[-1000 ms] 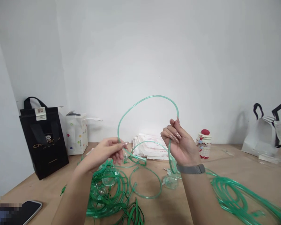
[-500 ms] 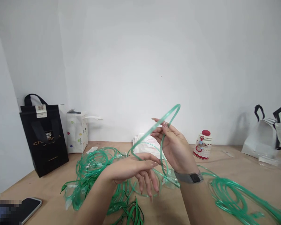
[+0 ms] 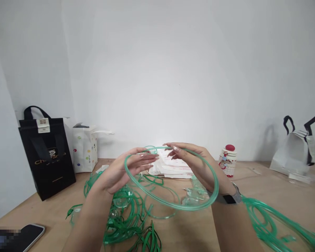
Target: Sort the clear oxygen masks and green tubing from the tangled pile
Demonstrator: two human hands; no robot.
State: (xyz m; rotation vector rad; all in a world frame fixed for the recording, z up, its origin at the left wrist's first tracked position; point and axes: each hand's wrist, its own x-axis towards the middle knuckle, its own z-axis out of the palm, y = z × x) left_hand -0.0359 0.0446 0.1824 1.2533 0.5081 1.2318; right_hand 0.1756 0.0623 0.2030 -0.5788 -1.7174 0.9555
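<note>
Both my hands are raised above the wooden table (image 3: 267, 196), inside a loop of green tubing (image 3: 170, 203). My left hand (image 3: 126, 169) has its fingers stretched out and together, with the loop running over them. My right hand (image 3: 196, 162), with a watch on its wrist, also has straight fingers pointing left, and the loop passes round its back and wrist. The fingertips of the two hands nearly meet. Below them lies a tangled heap of green tubing with clear plastic mask parts (image 3: 120, 213).
A black paper bag (image 3: 46, 154) and a white dotted bag (image 3: 85, 148) stand at the back left. A stack of white packets (image 3: 170, 168), a small red-capped jar (image 3: 228, 159) and a white bag (image 3: 295, 148) line the wall. More green tubing (image 3: 275, 220) trails right. A phone (image 3: 28, 234) lies front left.
The loop has come down from upright to nearly flat around both hands. My left hand rose from the table to the right hand's height, and the right hand's fingers straightened.
</note>
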